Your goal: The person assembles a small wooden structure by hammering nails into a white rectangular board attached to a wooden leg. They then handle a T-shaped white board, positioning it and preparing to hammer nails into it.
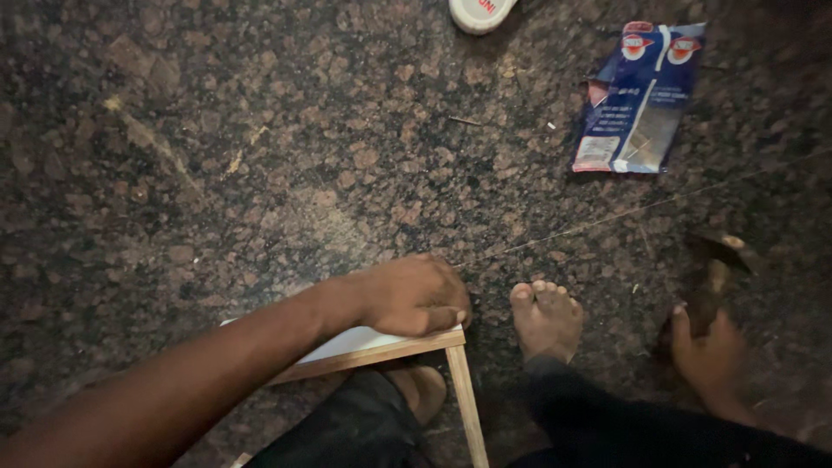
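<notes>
Head view, looking down at a speckled brown granite floor (pixel 260 156).

Left hand (pixel 414 296): knuckles up, fingers curled together and pressed down on the near corner of a white board (pixel 347 344) edged with a pale wooden frame (pixel 462 394). The board lies low in the picture, left of centre, partly over the person's dark-clad leg. One frame strip runs under the hand; another runs from that corner toward the bottom edge.

Right hand (pixel 711 355): low at the right, in shadow, fingers closed around a dark tool (pixel 712 286) of blurred outline; kind cannot be told.

A bare foot (pixel 546 319) rests flat on the floor between the two hands, just right of the frame corner.

Far side: blue and white packet (pixel 639 97) lying flat toward the upper right; white round lid (pixel 479 12) cut off by the top edge. A thin pale line crosses the floor from near the left hand toward the right edge.
</notes>
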